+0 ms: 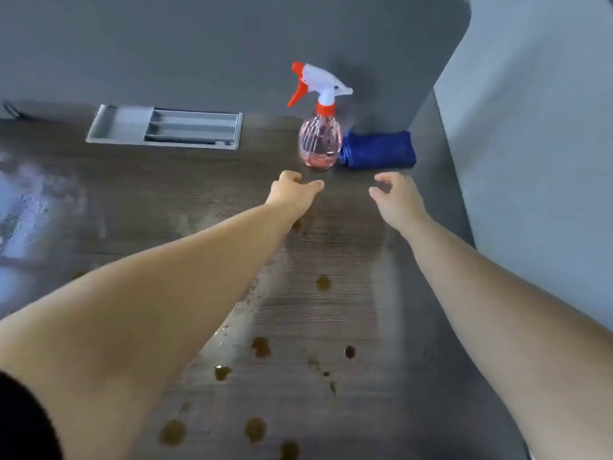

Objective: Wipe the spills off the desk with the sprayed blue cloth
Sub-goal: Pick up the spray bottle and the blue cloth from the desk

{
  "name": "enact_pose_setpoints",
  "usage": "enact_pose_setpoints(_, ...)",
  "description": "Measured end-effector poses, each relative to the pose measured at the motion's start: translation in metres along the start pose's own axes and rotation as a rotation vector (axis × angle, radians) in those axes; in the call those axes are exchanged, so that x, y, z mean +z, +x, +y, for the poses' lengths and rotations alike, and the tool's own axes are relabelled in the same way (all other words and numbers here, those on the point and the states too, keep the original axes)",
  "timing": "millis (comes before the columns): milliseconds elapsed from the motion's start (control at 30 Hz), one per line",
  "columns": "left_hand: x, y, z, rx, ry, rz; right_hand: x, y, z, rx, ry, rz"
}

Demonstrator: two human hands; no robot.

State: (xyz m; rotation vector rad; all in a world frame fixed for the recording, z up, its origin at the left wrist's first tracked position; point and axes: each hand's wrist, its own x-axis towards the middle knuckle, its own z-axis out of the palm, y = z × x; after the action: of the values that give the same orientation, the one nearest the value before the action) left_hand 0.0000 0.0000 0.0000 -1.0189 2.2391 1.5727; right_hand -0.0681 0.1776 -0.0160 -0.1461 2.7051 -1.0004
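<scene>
A folded blue cloth [378, 150] lies at the back right of the dark wood desk [331, 254], against the grey partition. Touching its left side stands a clear pink spray bottle [320, 141] with a white and red trigger head. My left hand [292, 193] reaches forward, empty, fingers loosely curled, just short of the bottle's base. My right hand [398, 197] is also empty, fingers apart, a short way in front of the cloth. Several brown spills [260, 346] dot the desk between and beneath my forearms, down to the near edge.
A grey cable tray lid [166, 131] is set into the desk at the back left. The grey partition [232, 51] runs along the back. The desk's right edge [464, 227] meets a pale wall. A bright glare patch [23, 210] lies at far left.
</scene>
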Motion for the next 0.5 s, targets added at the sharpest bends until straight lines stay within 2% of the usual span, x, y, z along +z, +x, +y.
enact_pose_setpoints(133,0.013,0.031,0.023,-0.042,-0.113,0.078,-0.003,0.057,0.005,-0.191,-0.350,-0.007)
enact_pose_setpoints(267,0.024,0.059,0.034,-0.019,-0.146,0.181,0.008,0.086,0.019,-0.283,-0.476,-0.109)
enact_pose_setpoints(400,0.031,0.082,0.041,0.072,-0.124,0.262,0.010,0.100,0.025,-0.407,-0.581,0.048)
enact_pose_setpoints(500,0.038,0.091,0.043,0.121,-0.077,0.314,0.013,0.107,0.026,-0.458,-0.656,0.097)
